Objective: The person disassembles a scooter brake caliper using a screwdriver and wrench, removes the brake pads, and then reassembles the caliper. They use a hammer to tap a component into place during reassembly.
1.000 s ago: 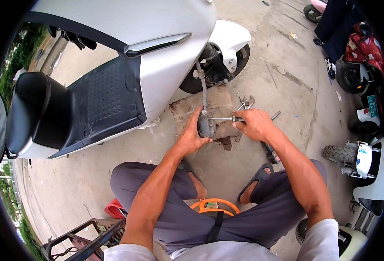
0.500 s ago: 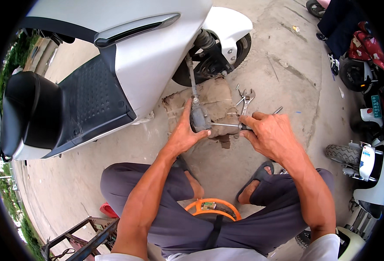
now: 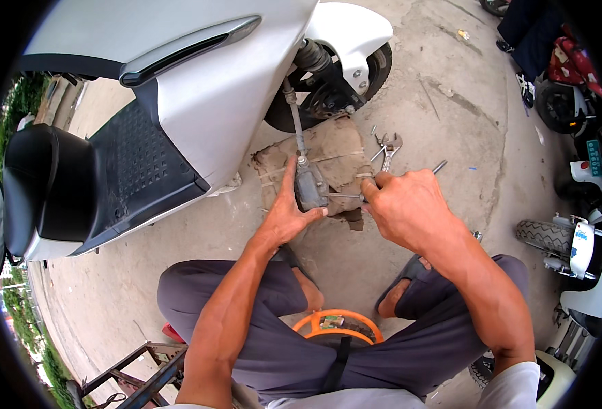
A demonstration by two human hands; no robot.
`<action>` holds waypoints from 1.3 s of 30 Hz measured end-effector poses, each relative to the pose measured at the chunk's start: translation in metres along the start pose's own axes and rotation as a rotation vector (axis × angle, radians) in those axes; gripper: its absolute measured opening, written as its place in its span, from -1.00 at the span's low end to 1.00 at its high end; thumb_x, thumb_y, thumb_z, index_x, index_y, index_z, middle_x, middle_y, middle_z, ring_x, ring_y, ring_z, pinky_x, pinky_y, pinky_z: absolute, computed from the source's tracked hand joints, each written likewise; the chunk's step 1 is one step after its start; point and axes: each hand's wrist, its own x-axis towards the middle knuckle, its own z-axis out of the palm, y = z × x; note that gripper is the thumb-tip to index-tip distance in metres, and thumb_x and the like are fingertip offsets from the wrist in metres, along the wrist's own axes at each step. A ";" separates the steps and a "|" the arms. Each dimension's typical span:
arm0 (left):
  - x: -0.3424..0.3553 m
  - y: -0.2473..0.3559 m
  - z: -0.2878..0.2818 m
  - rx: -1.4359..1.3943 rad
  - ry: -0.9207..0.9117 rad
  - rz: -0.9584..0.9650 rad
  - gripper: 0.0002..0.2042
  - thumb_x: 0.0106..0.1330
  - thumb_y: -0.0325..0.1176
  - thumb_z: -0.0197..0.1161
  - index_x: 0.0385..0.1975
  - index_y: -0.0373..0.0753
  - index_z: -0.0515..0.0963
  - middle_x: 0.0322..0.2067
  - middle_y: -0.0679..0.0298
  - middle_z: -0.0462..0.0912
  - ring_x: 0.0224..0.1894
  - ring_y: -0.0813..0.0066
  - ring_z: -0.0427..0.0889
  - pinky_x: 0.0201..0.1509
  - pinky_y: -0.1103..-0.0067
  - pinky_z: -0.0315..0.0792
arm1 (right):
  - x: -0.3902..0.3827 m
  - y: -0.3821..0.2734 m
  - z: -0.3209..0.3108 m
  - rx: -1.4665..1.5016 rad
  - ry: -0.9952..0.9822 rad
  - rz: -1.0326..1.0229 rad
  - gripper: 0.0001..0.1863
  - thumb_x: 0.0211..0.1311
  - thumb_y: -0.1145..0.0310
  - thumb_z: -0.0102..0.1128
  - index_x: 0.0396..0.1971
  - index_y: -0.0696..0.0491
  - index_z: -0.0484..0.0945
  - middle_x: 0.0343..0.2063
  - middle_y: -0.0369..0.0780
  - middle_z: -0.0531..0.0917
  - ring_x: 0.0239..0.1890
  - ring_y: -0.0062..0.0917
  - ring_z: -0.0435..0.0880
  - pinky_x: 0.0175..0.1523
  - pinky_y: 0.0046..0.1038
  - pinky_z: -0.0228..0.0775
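Observation:
My left hand point(image 3: 289, 213) grips a small grey metal part point(image 3: 310, 189) that hangs on a hose point(image 3: 294, 119) running up to the white scooter's front fork point(image 3: 312, 58). My right hand point(image 3: 403, 204) is closed on a thin metal tool point(image 3: 342, 196) whose tip meets the grey part from the right; another thin end sticks out past my knuckles. Both hands work above a dirty brown piece of cardboard point(image 3: 335, 146) on the concrete. Wrenches point(image 3: 387, 148) lie on the ground just beyond my right hand.
A white scooter point(image 3: 199, 88) with black seat point(image 3: 42, 184) and footboard fills the left and top. Other parked scooters point(image 3: 574, 95) and a loose tyre point(image 3: 545, 235) stand at the right. An orange ring-shaped stool point(image 3: 338, 326) sits between my legs. A metal frame point(image 3: 141, 371) lies lower left.
The view has shifted closer to the hands. My left hand keeps hold of the grey part while my right hand has moved the thin tool in against it.

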 end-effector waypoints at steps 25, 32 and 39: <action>-0.004 0.074 0.021 0.220 0.295 -0.045 0.00 -0.07 -0.15 0.70 0.31 -0.43 0.19 0.13 -0.25 0.53 0.18 -0.04 0.60 0.27 0.24 0.47 | -0.023 0.041 0.002 0.760 -0.201 0.608 -0.51 0.31 0.10 0.39 0.01 0.22 0.70 -0.61 -0.07 0.54 -0.53 -0.46 0.46 -0.34 -0.32 0.38; -0.022 0.101 0.018 0.381 0.378 0.085 -0.01 -0.15 -0.08 0.74 0.24 -0.41 0.27 -0.09 -0.15 0.65 -0.05 -0.06 0.71 0.05 0.23 0.57 | -0.036 0.045 -0.017 0.874 -0.128 0.550 -0.53 0.28 0.12 0.44 -0.08 0.26 0.71 -0.62 -0.18 0.48 -0.54 -0.58 0.36 -0.40 -0.37 0.31; -0.021 0.098 0.017 0.413 0.389 0.093 -0.01 -0.19 -0.04 0.76 0.20 -0.37 0.29 -0.16 -0.10 0.68 -0.14 -0.03 0.74 -0.07 0.24 0.61 | -0.040 0.051 -0.022 0.726 -0.004 0.498 -0.61 0.24 0.20 0.46 -0.10 0.23 0.71 -0.57 -0.16 0.55 -0.55 -0.49 0.50 -0.40 -0.39 0.35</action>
